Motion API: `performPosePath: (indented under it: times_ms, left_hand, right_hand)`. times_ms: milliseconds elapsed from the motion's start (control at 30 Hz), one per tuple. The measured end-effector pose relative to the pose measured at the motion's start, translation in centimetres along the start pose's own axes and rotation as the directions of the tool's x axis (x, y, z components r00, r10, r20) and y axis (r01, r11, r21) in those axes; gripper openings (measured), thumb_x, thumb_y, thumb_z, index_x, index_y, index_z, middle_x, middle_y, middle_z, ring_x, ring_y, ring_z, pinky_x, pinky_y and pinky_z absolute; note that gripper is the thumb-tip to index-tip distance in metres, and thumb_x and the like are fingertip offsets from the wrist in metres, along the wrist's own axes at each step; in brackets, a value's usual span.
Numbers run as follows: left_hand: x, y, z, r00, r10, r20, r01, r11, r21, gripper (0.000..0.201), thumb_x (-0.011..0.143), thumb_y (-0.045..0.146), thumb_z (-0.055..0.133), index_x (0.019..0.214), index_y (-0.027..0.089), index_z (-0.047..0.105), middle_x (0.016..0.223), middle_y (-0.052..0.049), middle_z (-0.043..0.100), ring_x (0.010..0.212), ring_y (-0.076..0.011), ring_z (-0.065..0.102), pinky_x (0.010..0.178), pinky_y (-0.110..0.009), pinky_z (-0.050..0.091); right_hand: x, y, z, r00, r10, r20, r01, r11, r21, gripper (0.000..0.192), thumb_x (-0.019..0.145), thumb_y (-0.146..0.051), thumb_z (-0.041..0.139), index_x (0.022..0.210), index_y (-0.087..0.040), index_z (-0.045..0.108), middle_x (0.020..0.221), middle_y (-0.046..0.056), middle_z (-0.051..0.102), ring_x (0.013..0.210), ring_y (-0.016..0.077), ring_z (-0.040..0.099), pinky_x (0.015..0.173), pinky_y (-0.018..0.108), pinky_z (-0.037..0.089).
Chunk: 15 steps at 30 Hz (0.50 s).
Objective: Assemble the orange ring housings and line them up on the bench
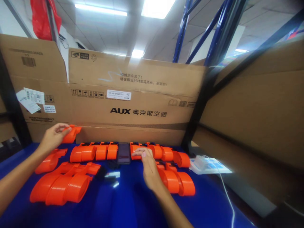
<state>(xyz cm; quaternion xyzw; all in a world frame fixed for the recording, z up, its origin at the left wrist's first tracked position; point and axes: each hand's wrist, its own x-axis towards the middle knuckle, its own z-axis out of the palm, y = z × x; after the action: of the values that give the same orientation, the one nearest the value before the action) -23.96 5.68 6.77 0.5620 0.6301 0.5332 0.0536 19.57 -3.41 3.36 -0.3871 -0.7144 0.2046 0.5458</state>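
Observation:
My left hand (55, 136) pinches an orange curved plastic piece (72, 134) and holds it raised at the back left of the blue table. Below it lie one similar piece (50, 161) and a cluster of rounded orange pieces (67, 188) with flat tabs. My right hand (147, 167) reaches over the back row, its fingers stretched leftward in front of an orange piece (135, 151); whether they touch it I cannot tell. More orange pieces (172, 181) sit behind and beside my right wrist, partly hidden.
A dark phone-like slab (123, 153) stands between the two back groups. Small shiny items (112, 175) lie mid-table on the blue surface (118, 205). A large cardboard sheet (133, 101) walls off the back. At right are a white tray (211, 166), a white cable (225, 190) and a dark post (201, 95).

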Motion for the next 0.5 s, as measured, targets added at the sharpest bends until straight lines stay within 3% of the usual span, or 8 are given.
performPosePath:
  times_ms: [133,200,267,367,500]
  left_hand:
    - [-3.9,5.4,1.6,0.997,0.057,-0.054,-0.074,0.911,-0.407,0.043,0.077,0.046,0.072,0.106,0.015,0.061,0.103,-0.004,0.066,0.094,-0.0181,0.059,0.086,-0.028,0.048]
    - [-7.6,8.3,3.3,0.992,0.126,0.028,-0.093,0.848,-0.521,0.034,0.074,0.04,0.076,0.098,0.02,0.062,0.098,-0.002,0.065,0.094,-0.019,0.06,0.086,-0.028,0.048]
    - [-12.0,10.7,5.3,0.97,0.123,0.211,0.026,0.808,-0.589,0.03,0.074,0.039,0.077,0.094,0.024,0.063,0.086,-0.001,0.064,0.08,-0.019,0.06,0.072,-0.027,0.05]
    - [-17.9,13.0,7.8,0.853,0.189,0.486,0.183,0.764,-0.619,0.021,0.079,0.039,0.073,0.092,0.026,0.063,0.083,-0.001,0.063,0.076,-0.02,0.06,0.068,-0.029,0.049]
    - [-21.5,13.9,9.5,0.667,0.321,0.672,0.24,0.762,-0.602,0.016,0.083,0.037,0.069,0.096,0.029,0.065,0.087,-0.003,0.063,0.08,-0.0209,0.059,0.073,-0.031,0.048]
  right_hand:
    - [0.3,0.4,0.6,0.997,0.068,0.028,-0.071,0.988,0.137,0.04,0.099,-0.051,0.042,0.11,-0.023,0.069,0.104,0.007,0.069,0.105,0.0236,0.061,0.098,0.039,0.044]
    - [0.3,0.7,1.2,0.987,0.141,0.075,-0.155,0.956,0.249,0.042,0.096,-0.053,0.05,0.123,-0.023,0.061,0.098,0.006,0.07,0.093,0.0219,0.064,0.087,0.036,0.049]
    - [0.2,0.9,1.7,0.966,0.209,0.15,-0.251,0.9,0.358,0.054,0.094,-0.055,0.05,0.137,-0.023,0.048,0.093,0.006,0.072,0.079,0.0192,0.065,0.071,0.032,0.05]
    - [0.0,1.2,2.4,0.921,0.321,0.223,-0.389,0.793,0.468,0.064,0.093,-0.059,0.048,0.145,-0.024,0.034,0.086,0.004,0.072,0.064,0.0169,0.065,0.055,0.027,0.046]
    - [0.1,1.8,2.5,0.879,0.439,0.184,-0.466,0.711,0.527,0.052,0.087,-0.059,0.056,0.124,-0.023,0.05,0.071,-0.001,0.066,0.049,0.0128,0.057,0.043,0.02,0.037]
